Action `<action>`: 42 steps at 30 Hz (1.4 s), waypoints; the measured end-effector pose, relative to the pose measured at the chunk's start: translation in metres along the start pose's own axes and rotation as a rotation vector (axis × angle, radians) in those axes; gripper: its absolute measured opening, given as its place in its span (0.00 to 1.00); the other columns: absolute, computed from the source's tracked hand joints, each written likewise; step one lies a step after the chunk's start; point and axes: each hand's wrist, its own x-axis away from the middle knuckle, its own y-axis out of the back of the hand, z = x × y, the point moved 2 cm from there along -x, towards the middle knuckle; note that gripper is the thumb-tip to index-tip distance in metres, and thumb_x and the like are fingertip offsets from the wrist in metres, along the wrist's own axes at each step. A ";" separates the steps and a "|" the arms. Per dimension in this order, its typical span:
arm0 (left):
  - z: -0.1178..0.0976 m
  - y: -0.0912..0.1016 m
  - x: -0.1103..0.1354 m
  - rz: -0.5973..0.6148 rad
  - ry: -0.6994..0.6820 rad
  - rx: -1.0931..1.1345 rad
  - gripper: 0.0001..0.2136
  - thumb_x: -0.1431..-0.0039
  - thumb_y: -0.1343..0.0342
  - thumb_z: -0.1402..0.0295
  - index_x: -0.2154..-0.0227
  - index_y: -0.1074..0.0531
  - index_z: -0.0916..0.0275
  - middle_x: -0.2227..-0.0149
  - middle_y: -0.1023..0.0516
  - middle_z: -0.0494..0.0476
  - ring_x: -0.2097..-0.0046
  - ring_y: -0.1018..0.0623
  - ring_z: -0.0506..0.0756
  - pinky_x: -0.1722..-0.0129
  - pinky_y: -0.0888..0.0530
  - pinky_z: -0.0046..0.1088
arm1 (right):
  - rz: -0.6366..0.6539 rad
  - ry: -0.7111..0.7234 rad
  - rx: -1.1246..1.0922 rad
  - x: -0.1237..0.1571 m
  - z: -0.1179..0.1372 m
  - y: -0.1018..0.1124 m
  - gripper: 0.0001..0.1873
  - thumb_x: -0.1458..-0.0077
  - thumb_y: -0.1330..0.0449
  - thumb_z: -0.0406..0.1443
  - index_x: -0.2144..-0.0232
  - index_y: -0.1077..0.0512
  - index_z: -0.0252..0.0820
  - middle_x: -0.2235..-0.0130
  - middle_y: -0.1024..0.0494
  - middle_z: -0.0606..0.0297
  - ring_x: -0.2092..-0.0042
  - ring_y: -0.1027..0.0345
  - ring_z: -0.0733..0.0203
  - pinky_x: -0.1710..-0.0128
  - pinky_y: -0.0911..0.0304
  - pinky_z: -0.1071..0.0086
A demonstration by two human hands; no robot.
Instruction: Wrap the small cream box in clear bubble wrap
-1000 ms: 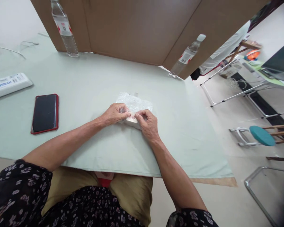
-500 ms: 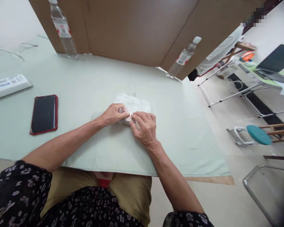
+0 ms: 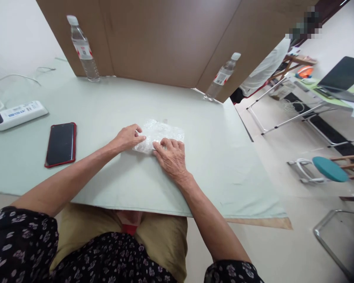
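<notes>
A piece of clear bubble wrap (image 3: pixel 162 127) lies on the cloth-covered table, bunched and creased in front of me. At its left edge is my left hand (image 3: pixel 129 136), with thumb and forefinger apart and nothing visible between them. My right hand (image 3: pixel 171 156) rests on the near side of the wrap, fingers curled down and the thumb close to the forefinger, pinching a bit of the plastic. Whether anything lies inside the wrap is hidden by the creases and my right hand.
A phone in a red case (image 3: pixel 60 144) and a white power strip (image 3: pixel 20 114) lie to the left. Behind stand a cardboard panel (image 3: pixel 159 43) and two water bottles, one left (image 3: pixel 84 53), one right (image 3: pixel 223 78). A teal stool (image 3: pixel 330 169) is off to the right.
My left hand has let go of the plastic and shifted left, away from my right hand. The wrap now spreads flatter between them. The view has moved slightly.
</notes>
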 end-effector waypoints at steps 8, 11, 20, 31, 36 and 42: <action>-0.007 0.011 0.022 0.137 0.373 0.123 0.22 0.54 0.30 0.55 0.62 0.27 0.63 0.80 0.25 0.52 0.78 0.25 0.55 0.75 0.29 0.30 | -0.024 0.023 0.047 -0.002 0.001 0.000 0.13 0.32 0.46 0.39 0.49 0.28 0.47 0.53 0.25 0.58 0.53 0.39 0.51 0.52 0.50 0.57; -0.018 0.001 0.026 0.154 0.428 0.223 0.14 0.48 0.32 0.60 0.73 0.29 0.64 0.81 0.27 0.51 0.79 0.27 0.51 0.77 0.31 0.27 | -0.029 0.031 0.089 -0.002 0.001 0.000 0.12 0.32 0.46 0.39 0.50 0.27 0.47 0.53 0.24 0.59 0.54 0.39 0.52 0.52 0.51 0.58; -0.034 -0.020 0.013 0.113 0.419 0.474 0.09 0.55 0.40 0.78 0.78 0.35 0.62 0.83 0.32 0.47 0.80 0.32 0.48 0.81 0.36 0.23 | -0.049 0.037 0.117 -0.003 0.002 0.000 0.11 0.34 0.43 0.40 0.52 0.27 0.47 0.54 0.24 0.59 0.55 0.39 0.52 0.53 0.52 0.58; -0.052 -0.022 0.008 0.313 0.294 0.641 0.02 0.58 0.42 0.74 0.78 0.29 0.64 0.79 0.28 0.52 0.78 0.28 0.50 0.75 0.25 0.30 | -0.066 -0.022 -0.049 0.000 0.000 0.003 0.08 0.38 0.42 0.36 0.57 0.29 0.42 0.55 0.19 0.59 0.55 0.32 0.53 0.49 0.51 0.57; -0.048 -0.024 0.017 0.337 0.053 0.469 0.09 0.56 0.42 0.72 0.69 0.23 0.64 0.76 0.25 0.51 0.72 0.26 0.51 0.68 0.25 0.29 | -0.064 -0.030 -0.200 -0.001 -0.005 0.009 0.06 0.42 0.42 0.34 0.61 0.28 0.42 0.54 0.18 0.60 0.53 0.29 0.53 0.49 0.48 0.58; -0.030 -0.052 0.029 -0.222 -0.550 0.028 0.09 0.45 0.43 0.66 0.65 0.21 0.63 0.65 0.25 0.58 0.65 0.26 0.53 0.62 0.25 0.31 | -0.196 -0.126 -0.336 0.011 -0.023 0.023 0.05 0.42 0.41 0.35 0.64 0.25 0.44 0.52 0.18 0.60 0.46 0.29 0.51 0.44 0.44 0.55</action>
